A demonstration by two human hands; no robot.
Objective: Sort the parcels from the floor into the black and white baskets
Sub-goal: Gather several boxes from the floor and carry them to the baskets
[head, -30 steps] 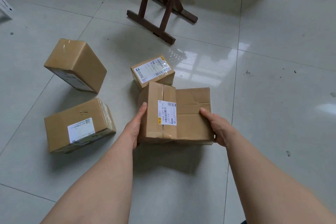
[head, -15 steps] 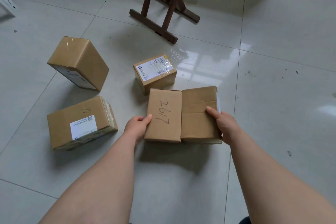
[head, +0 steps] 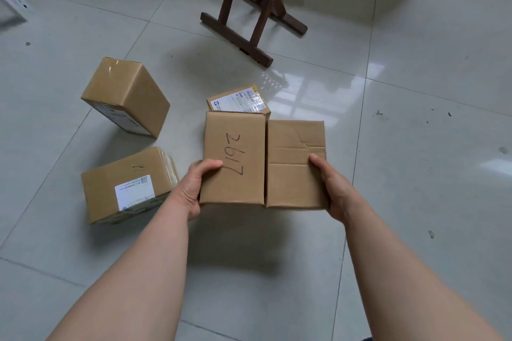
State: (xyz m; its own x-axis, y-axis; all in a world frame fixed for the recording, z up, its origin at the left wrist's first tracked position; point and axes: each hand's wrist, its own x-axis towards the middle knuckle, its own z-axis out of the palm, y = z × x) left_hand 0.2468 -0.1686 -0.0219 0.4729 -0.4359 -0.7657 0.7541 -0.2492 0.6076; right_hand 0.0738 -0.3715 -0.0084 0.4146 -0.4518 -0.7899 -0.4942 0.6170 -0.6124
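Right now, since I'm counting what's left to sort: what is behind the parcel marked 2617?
A small labelled parcel lies behind the 2617 parcel, which the left hand grips. Only its labelled top shows; the rest is covered.

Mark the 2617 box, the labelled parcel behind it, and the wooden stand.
2617 box [head: 232, 158]: head view, handwritten top face.
labelled parcel [head: 238, 99]: head view, white label.
wooden stand [head: 235, 37]: head view, near foot bar.
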